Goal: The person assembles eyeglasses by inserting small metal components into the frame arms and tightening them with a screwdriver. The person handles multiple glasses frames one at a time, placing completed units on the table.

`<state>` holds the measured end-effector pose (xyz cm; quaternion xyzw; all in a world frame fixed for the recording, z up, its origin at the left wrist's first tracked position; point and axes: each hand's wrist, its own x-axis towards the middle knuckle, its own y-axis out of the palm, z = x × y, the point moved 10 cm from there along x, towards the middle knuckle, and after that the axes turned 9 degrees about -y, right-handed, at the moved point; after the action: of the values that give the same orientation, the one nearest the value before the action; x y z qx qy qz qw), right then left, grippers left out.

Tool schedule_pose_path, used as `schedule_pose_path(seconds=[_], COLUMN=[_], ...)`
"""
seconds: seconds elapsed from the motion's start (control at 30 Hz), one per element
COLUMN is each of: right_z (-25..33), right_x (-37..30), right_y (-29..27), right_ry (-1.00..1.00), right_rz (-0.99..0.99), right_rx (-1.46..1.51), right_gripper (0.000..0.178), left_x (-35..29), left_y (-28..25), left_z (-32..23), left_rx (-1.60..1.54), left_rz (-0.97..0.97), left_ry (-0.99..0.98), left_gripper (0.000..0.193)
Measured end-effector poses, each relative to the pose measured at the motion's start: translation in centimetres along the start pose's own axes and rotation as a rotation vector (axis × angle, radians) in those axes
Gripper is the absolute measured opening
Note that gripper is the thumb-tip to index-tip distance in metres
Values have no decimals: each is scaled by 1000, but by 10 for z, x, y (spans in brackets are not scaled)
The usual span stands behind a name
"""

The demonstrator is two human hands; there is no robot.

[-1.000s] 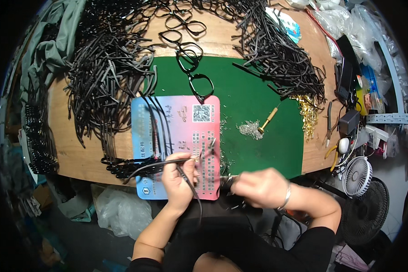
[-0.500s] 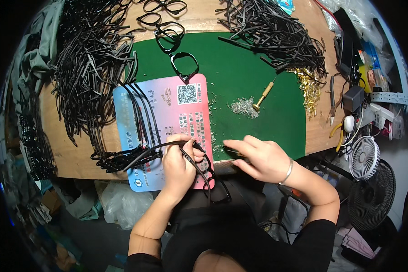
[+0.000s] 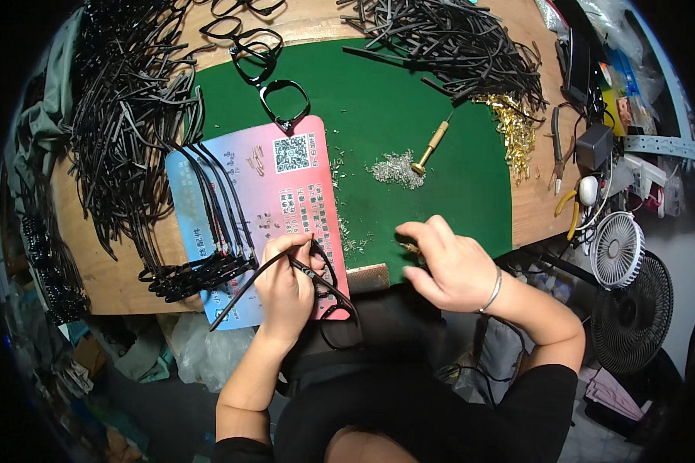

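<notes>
Loose heap of slim black plastic temple arms (image 3: pixel 131 116), far left. Flat pink-and-blue printed mat (image 3: pixel 184 177). Left hand (image 3: pixel 286 279): fingers closed on one black plastic spectacle frame (image 3: pixel 338 296), held above the mat's near edge. Scatter of tiny silver metal screws (image 3: pixel 396 170). Right hand (image 3: pixel 457 266): thumb and forefinger parted, brass-coloured piece (image 3: pixel 407 247) beside the fingers; hold unclear. Step, by judgement: steadying the frame for hinge work; next move calls for a steady left grip.

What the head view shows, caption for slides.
Left hand grips black glasses partly over printed pad, right hand by near edge of green mat.
</notes>
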<state>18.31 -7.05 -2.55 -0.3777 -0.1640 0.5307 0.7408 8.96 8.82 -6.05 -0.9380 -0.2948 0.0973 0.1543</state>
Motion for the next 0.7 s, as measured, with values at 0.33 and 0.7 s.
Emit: schedule_pose_path(seconds=[0.33,0.7], right_z=[11,16], right_x=[6,8], right_y=[0,12], right_ry=[-115,-238], right_rz=[-176,-99], right_rx=[-298,-390], right_gripper=[39,47], left_x=[0,-1], left_y=[9,8], left_z=[-33,-17], left_rx=[395,202], left_rz=[66,112], left_ry=[255,186], left_gripper=[41,35])
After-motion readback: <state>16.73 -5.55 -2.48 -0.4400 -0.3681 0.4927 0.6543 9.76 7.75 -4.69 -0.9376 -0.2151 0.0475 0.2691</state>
